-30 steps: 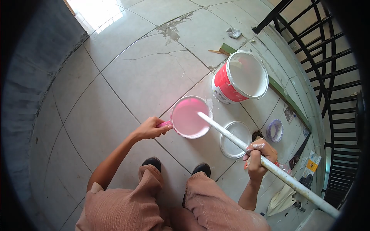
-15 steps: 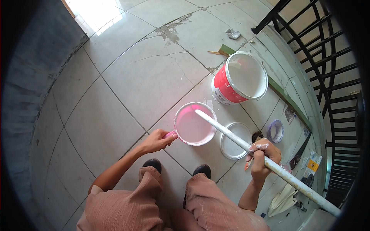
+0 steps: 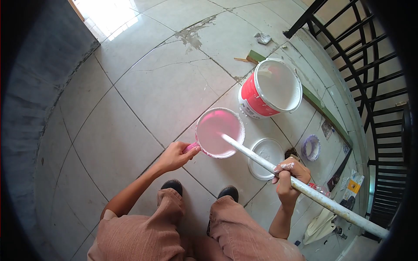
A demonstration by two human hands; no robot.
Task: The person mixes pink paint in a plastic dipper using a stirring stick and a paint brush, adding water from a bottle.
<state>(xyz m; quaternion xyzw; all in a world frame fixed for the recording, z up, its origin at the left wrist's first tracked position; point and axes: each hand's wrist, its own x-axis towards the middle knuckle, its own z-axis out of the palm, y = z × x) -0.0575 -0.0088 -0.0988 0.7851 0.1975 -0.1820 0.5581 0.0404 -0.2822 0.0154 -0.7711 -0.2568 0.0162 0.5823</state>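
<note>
My left hand (image 3: 176,155) is closed around the pink handle of a pink dipper (image 3: 209,118), whose rim is smeared with white. Pale, milky liquid fills much of the dipper. A long white pipe (image 3: 257,159) slants across from the lower right, gripped by my right hand (image 3: 291,176), which has white smears on its fingers. The pipe's far end reaches into the dipper over its near right rim; its tip meets the liquid. Close behind the pipe, a round white lid (image 3: 266,150) lies on the tiles. A white bucket with a red label (image 3: 252,93) stands beyond the dipper.
A purple-rimmed bowl (image 3: 311,148) and a green wooden strip (image 3: 324,112) lie at right. Black metal railing (image 3: 365,56) borders that side. A pale cloth (image 3: 319,226) lies lower right, near a plastic packet (image 3: 355,183). A grey wall (image 3: 52,65) rises at left.
The dipper has shifted slightly away from me and tilted, with the liquid lying differently inside. My right hand has moved a little left and down with the pipe.
</note>
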